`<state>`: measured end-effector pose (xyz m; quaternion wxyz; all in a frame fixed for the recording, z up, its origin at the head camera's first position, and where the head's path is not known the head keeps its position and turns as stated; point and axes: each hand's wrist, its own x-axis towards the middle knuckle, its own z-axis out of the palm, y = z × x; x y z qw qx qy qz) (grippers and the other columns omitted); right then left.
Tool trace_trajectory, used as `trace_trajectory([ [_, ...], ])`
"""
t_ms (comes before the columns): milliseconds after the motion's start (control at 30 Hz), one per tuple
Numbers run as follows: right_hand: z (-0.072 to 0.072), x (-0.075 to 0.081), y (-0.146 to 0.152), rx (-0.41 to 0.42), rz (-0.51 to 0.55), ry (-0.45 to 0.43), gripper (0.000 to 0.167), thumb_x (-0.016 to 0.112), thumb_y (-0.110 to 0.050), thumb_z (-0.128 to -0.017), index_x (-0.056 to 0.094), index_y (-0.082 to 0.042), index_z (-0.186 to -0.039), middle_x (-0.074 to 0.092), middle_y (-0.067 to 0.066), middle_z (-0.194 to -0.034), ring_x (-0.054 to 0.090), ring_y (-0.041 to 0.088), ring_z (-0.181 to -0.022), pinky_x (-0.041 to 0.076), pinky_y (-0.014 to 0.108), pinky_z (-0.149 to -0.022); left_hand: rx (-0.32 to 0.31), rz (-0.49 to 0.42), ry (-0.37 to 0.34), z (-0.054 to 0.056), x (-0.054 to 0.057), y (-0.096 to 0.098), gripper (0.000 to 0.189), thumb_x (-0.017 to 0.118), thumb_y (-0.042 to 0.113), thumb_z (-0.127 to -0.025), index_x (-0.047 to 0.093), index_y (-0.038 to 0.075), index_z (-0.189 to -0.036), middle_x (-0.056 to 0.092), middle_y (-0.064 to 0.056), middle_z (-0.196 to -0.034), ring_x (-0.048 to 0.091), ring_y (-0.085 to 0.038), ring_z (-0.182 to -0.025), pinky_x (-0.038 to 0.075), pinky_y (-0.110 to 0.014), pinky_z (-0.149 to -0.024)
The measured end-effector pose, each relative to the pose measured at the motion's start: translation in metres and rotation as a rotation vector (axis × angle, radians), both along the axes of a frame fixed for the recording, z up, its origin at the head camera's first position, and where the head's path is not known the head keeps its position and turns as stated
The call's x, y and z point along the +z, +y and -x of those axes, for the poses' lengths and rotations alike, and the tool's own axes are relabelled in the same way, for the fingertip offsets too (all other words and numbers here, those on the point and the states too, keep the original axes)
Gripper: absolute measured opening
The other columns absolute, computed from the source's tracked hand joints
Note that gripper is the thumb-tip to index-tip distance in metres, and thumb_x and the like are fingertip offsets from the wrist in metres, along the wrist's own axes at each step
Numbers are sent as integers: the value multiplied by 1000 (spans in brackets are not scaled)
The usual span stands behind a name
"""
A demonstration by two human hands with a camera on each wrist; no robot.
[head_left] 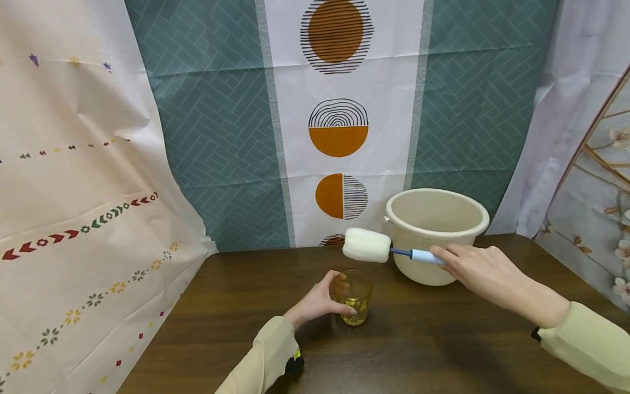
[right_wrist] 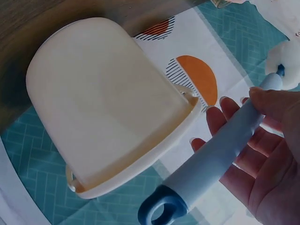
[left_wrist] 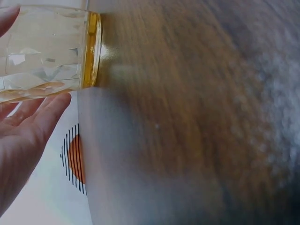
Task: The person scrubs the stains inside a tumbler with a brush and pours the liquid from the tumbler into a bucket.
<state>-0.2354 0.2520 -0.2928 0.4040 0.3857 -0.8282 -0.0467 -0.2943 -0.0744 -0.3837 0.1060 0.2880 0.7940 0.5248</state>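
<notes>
My left hand grips a clear amber glass, thumb on the near side and fingers around the far side. The glass is upright at the tabletop, and its faceted lower wall shows in the left wrist view. In my right hand is a sponge bottle brush with a white foam head, held in the air by its light blue handle. The foam head hovers above and behind the glass, apart from it. A dark blue loop ends the handle.
A cream plastic bucket stands at the back right of the dark wooden table, behind the brush handle. Patterned cloths hang behind the table and along both sides.
</notes>
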Motion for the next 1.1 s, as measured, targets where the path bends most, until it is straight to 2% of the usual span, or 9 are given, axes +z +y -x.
trace_trajectory([
  [233, 2, 0, -2, 20, -49, 19, 51, 11, -38, -99, 54, -10, -98, 38, -3, -68, 39, 12, -50, 22, 22, -33, -8, 18, 6, 2, -1, -1, 65, 77, 14, -71, 38, -1, -121, 50, -16, -115, 48, -30, -106, 40, -35, -83],
  [367, 5, 2, -3, 46, -64, 33, 50, 12, -36, -100, 54, -9, -98, 39, -2, -70, 43, 14, -54, 28, 25, -37, -10, 10, 19, 3, -3, -2, 67, 77, 14, -71, 37, -2, -122, 50, -16, -115, 48, -30, -106, 40, -35, -82],
  [533, 10, 6, -6, 99, -88, 56, 49, 14, -33, -100, 56, -9, -97, 40, -1, -74, 46, 17, -62, 36, 32, -46, -9, -6, 31, 12, -15, -2, 69, 78, 16, -69, 37, 0, -122, 51, -11, -113, 50, -24, -104, 40, -35, -82],
  [667, 14, 11, -10, 96, -121, 60, 53, 8, -29, -100, 57, -9, -95, 41, 1, -74, 45, 17, -60, 34, 30, -44, 15, 19, 39, 22, -26, -2, 68, 80, 22, -68, 39, 8, -121, 53, -1, -110, 50, -15, -101, 40, -33, -82],
  [800, 16, 16, -14, 82, -164, 50, 56, 3, -28, -100, 55, -9, -93, 43, 2, -73, 43, 18, -58, 31, 28, -45, 36, 45, 43, 25, -28, -2, 68, 80, 27, -67, 39, 13, -120, 52, 3, -108, 50, -14, -99, 40, -35, -83],
  [900, 17, 19, -16, 76, -203, 35, 32, 25, -19, -100, 55, -9, -92, 44, 2, -72, 42, 18, -57, 29, 27, -46, 48, 64, 43, 25, -28, -2, 70, 80, 30, -67, 40, 13, -121, 52, 4, -108, 50, -14, -99, 40, -36, -83],
  [967, 17, 22, -19, 61, -232, 24, 9, 48, -7, -89, 55, -9, -94, 45, 3, -73, 44, 19, -59, 31, 28, -46, 55, 74, 47, 24, -27, -3, 71, 80, 32, -66, 40, 13, -122, 51, 3, -109, 50, -14, -99, 39, -37, -83],
  [1033, 17, 24, -22, 42, -262, 17, 26, 64, 1, -72, 56, -9, -94, 46, 4, -73, 46, 20, -60, 33, 29, -47, 56, 77, 48, 24, -27, -3, 72, 80, 32, -66, 40, 13, -122, 51, 4, -110, 49, -14, -99, 39, -37, -83],
  [1100, 17, 27, -26, 26, -292, 15, 39, 73, 4, -62, 57, -8, -95, 47, 5, -73, 47, 21, -61, 35, 31, -48, 56, 82, 52, 24, -27, -3, 73, 80, 33, -66, 40, 14, -124, 50, 4, -111, 49, -14, -100, 39, -37, -83],
])
